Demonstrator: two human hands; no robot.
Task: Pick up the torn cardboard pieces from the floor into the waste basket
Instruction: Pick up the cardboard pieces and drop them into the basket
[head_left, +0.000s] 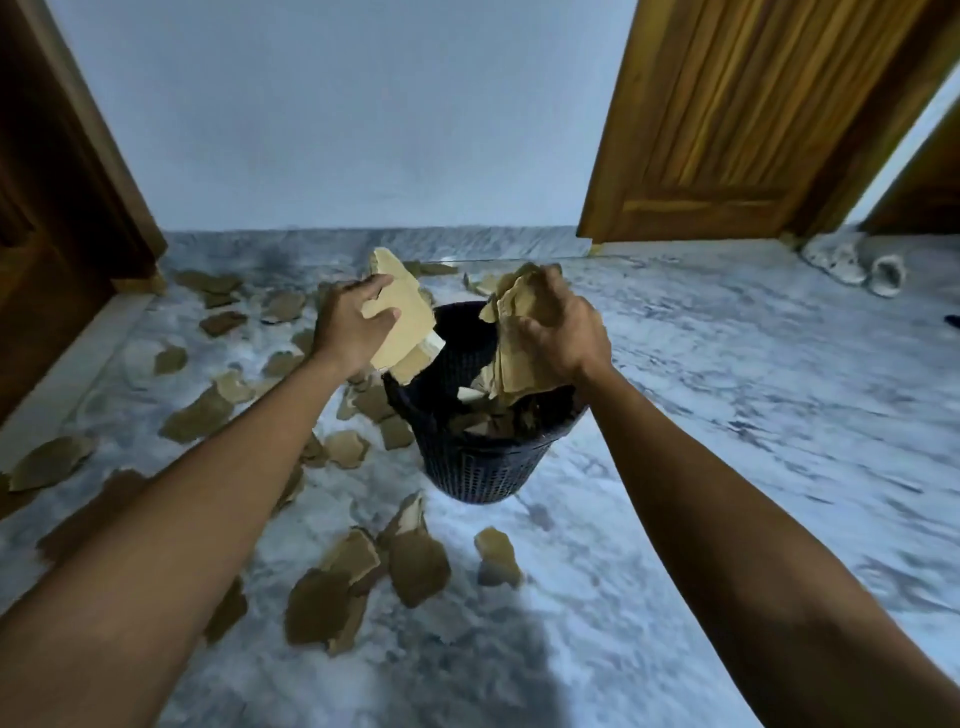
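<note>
Your left hand pinches a stiff cardboard piece and your right hand clutches a crumpled bunch, both over the basket. They look light and ragged; grip each floor scrap by an edge.

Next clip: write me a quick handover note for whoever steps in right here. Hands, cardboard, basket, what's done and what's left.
Left hand grips cardboard pieces above the basket.
Right hand grips a second bunch, also over the basket.
Done: some pieces already lie inside the basket.
Left: drop both handfuls in, then gather the many floor pieces, mostly to the basket's left and in front of it.
</note>
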